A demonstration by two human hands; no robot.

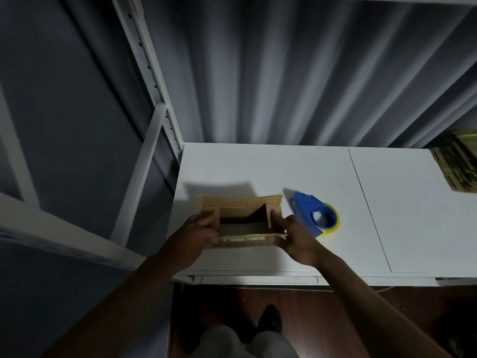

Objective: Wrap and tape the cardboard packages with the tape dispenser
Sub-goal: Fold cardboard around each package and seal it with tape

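I stand at a white desk (284, 166) and look down at my two hands, which hold a small open cardboard box (241, 211) between them near the desk's front edge. My left hand (200, 229) grips the box's left end, fingers curled around the side flap. My right hand (294, 236) holds the right end, fingers reaching up along the right flap and thumb on the near edge. The hands are apart, with the box's dark open inside showing between them. A strip of yellowish tape runs along the near edge of the box, just under my thumbs. Just beyond my right hand a blue tape dispenser (311, 215) lies flat on the desk, carrying a yellow roll of tape (335, 218). Well off to the right of my hands, a stack of flattened cardboard (456, 164) sits at the desk's far corner.
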